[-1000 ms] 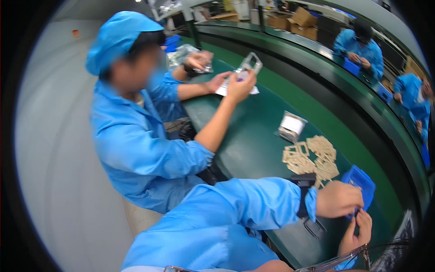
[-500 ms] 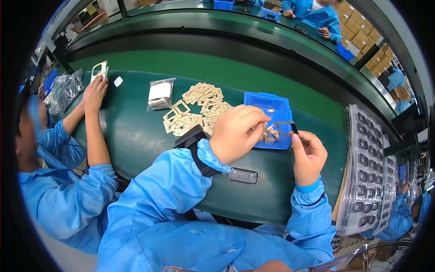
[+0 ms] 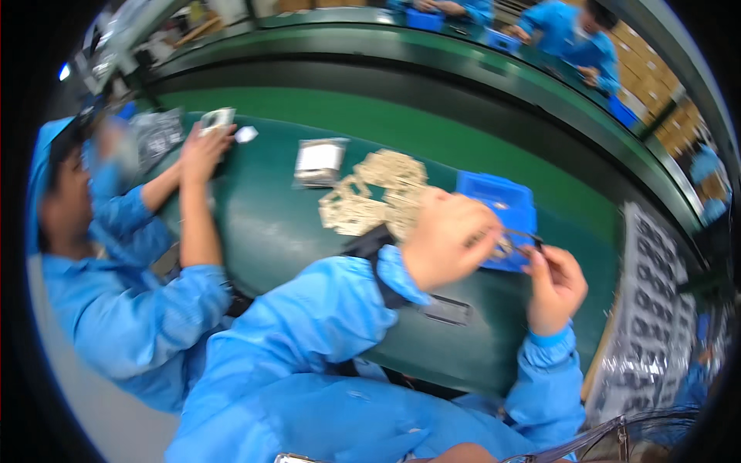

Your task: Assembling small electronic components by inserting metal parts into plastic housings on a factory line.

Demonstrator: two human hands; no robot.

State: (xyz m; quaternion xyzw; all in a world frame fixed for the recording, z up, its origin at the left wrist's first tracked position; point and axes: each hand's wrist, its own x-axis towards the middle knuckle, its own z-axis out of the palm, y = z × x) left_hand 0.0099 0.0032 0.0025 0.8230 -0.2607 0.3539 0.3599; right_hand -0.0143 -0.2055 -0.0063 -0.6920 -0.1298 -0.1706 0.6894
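Note:
Between the thumb and fingers of my right hand (image 3: 557, 287) is a small thin dark frame (image 3: 538, 241), held over the near right edge of a blue bin (image 3: 480, 185). My left hand (image 3: 454, 241) is closed in a pinch at the bin's near left side, close to the frame's left end. Motion blur hides whether its fingertips touch the frame or hold something else. Small pale scraps (image 3: 502, 247) lie in the bin. On the green table below my left hand lies another dark rectangular frame (image 3: 449, 310). A pile of flat tan frames (image 3: 390, 171) spreads behind my left wrist.
A clear bag of stacked pieces (image 3: 319, 160) lies left of the pile. Stacked clear trays of dark parts (image 3: 644, 309) stand at the right. At the left, a co-worker's hand (image 3: 202, 153) holds a pale frame. More people sit across the green bench.
The whole view has swung, so the scene sits farther right, and it is blurred. My left fingers stay pinched near the dark frame, which my right hand still holds.

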